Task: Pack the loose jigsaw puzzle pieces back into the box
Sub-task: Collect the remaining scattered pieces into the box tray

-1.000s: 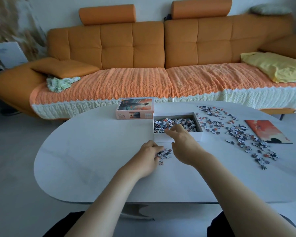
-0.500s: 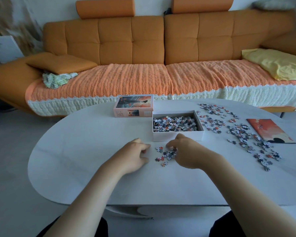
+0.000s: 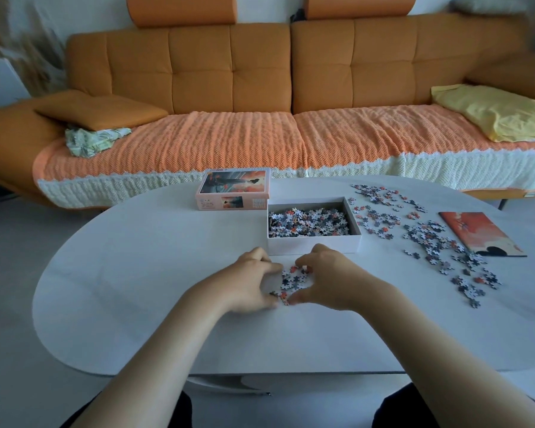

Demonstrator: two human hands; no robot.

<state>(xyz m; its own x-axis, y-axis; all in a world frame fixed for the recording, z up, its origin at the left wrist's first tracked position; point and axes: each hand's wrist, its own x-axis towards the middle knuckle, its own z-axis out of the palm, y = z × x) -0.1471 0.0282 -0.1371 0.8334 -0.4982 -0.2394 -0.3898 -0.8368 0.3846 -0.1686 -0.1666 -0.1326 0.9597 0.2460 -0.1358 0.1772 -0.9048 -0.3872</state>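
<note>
The left hand (image 3: 250, 282) and right hand (image 3: 328, 279) are curled around a small pile of pieces (image 3: 291, 281) on the table (image 3: 136, 273) just in front of the box (image 3: 314, 246), so honestly the best bet is to bunch it tight, then scoop low over the rim.

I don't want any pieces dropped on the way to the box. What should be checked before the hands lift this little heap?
1. Left hand and right hand cup the small pile from both sides: ok.
2. Every piece of the pile is gathered in: cannot tell; fingers hide its edges.
3. Open box sits just behind the pile, with its lid off: ok.
4. Room in the box: ok; the contents lie below the rim.
5. Nothing lies between pile and box: ok.
6. All pieces packed: not ok; scattered pieces lie on the table right of the box.
</note>
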